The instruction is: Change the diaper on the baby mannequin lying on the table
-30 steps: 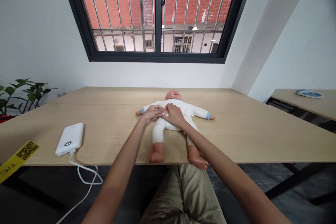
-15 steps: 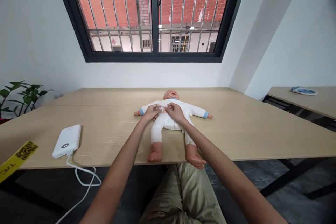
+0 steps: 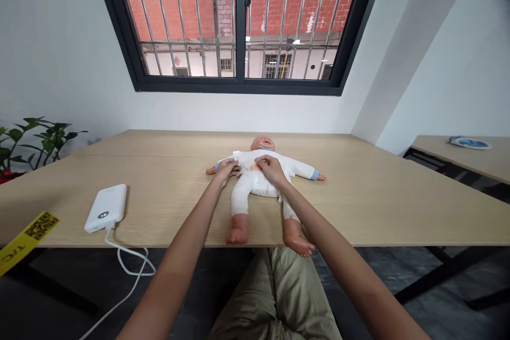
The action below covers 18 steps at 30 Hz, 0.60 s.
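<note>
A baby doll (image 3: pixel 263 143) lies on its back on the table, feet toward me, in a white top (image 3: pixel 285 162) with blue cuffs, white legwear and a diaper (image 3: pixel 265 187). My left hand (image 3: pixel 227 169) is closed at the doll's waist on the left, pinching a white flap that looks like the diaper's side. On the belly, my right hand (image 3: pixel 271 168) is closed with fingertips pinched at the diaper's upper front edge. A bit of bare belly (image 3: pixel 255 167) shows between the hands. My fingers partly hide what they grip.
A white power bank (image 3: pixel 107 207) with a white cable (image 3: pixel 131 271) lies at the front left of the wooden table (image 3: pixel 171 191). A yellow tag (image 3: pixel 27 241) shows at far left, a plant (image 3: pixel 40 141) behind it. A blue-and-white item (image 3: pixel 470 143) rests on the right side table.
My left hand has moved slightly left, away from the right hand, with the white flap drawn outward. More belly shows between them. The view has shifted slightly.
</note>
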Tool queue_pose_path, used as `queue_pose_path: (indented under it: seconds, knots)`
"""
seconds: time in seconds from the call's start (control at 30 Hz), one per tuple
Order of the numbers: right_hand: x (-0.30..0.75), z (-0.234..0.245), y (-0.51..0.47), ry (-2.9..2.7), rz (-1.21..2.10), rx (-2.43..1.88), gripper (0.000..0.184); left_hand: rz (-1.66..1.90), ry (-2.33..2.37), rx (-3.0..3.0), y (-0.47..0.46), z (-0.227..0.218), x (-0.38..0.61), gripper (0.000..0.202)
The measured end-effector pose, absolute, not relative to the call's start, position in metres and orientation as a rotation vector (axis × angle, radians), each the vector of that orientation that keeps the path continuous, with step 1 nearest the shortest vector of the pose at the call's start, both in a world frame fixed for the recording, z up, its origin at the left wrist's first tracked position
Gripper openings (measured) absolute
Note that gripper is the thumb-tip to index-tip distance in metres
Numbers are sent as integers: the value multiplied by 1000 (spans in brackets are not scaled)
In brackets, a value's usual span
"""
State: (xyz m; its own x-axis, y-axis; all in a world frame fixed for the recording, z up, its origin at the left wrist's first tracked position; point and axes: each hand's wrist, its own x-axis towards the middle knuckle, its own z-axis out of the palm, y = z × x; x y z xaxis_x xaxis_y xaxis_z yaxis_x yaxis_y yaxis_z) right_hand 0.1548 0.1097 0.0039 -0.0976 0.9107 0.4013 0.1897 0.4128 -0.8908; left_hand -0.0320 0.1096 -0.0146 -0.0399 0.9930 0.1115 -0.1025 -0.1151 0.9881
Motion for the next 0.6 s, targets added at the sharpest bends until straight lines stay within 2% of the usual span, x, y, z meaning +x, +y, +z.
queue_pose_path:
  seconds: [0.23, 0.6]
  knots:
    - [153, 8, 101, -1611, 721, -1048, 18, 1387, 1081, 1036, 111, -13, -36, 17]
    - [151, 10, 90, -1854, 493, -1038, 18, 1366, 1166, 1137, 110, -15, -31, 15]
